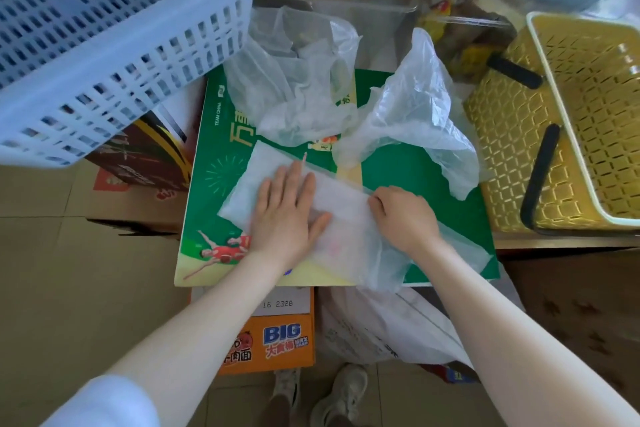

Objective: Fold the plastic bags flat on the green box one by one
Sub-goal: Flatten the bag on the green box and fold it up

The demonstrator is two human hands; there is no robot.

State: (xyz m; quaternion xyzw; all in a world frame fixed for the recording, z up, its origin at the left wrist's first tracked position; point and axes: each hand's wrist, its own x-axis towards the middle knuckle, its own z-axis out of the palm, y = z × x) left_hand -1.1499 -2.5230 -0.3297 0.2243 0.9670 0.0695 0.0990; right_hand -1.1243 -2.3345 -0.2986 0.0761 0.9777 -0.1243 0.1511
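A green box lies flat in the middle. On it a translucent white plastic bag is spread out as a long folded strip. My left hand presses flat on the strip with fingers spread. My right hand pinches the strip's right part, fingers curled on the plastic. Two crumpled clear bags sit farther back on the box: one at the centre, one to the right.
A white-blue slotted basket stands at the upper left. A yellow basket with black handles stands at the right. Cardboard boxes surround the green box, with an orange noodle box and another plastic bag below.
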